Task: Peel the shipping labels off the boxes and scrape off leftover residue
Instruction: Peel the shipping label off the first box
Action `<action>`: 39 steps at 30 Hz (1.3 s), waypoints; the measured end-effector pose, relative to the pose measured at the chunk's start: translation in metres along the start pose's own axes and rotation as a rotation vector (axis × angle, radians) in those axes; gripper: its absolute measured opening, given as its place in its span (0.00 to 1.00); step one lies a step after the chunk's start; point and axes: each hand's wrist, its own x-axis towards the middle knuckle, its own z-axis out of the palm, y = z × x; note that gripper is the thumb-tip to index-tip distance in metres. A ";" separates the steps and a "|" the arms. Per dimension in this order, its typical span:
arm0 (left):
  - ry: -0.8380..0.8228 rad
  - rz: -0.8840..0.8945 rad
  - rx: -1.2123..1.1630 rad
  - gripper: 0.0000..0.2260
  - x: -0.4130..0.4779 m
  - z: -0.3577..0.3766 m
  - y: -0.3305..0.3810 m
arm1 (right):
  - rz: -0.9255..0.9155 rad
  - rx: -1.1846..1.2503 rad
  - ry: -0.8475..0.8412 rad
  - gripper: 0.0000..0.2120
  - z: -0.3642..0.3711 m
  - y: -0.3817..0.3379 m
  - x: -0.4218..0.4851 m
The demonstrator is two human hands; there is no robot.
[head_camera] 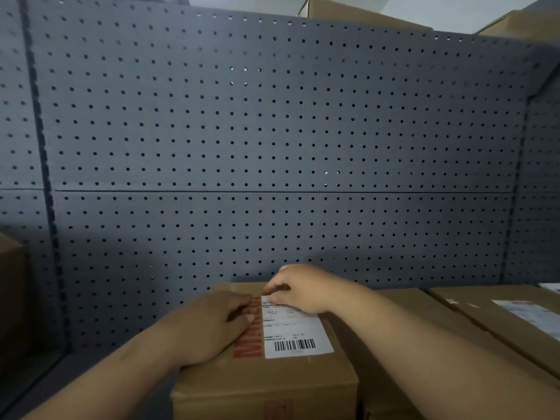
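A brown cardboard box [272,386] stands low in the middle of the head view. On its top lies a white shipping label [295,331] with a barcode, beside a strip of red printed tape [250,344]. My left hand [209,325] rests flat on the box top, left of the label, fingers over the red tape. My right hand [298,287] is at the label's far edge, fingertips pinching or picking at its upper left corner. The label lies mostly flat.
A grey pegboard wall [272,131] rises right behind the box. More cardboard boxes [454,322] sit to the right, one with its own label [533,316]. Another box edge [10,298] shows at the far left, and boxes [348,10] sit atop the wall.
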 end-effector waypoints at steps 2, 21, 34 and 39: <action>0.003 -0.004 0.001 0.17 0.001 0.001 -0.001 | -0.025 0.022 -0.001 0.15 0.000 0.000 0.002; 0.028 -0.005 0.066 0.21 0.006 0.007 -0.009 | -0.086 0.101 0.052 0.10 0.001 0.002 0.014; 0.034 -0.004 0.116 0.22 0.007 0.009 -0.009 | -0.032 0.166 -0.023 0.11 -0.003 -0.003 0.017; 0.031 -0.005 0.127 0.22 0.007 0.009 -0.007 | -0.025 0.179 -0.024 0.11 -0.002 -0.002 0.017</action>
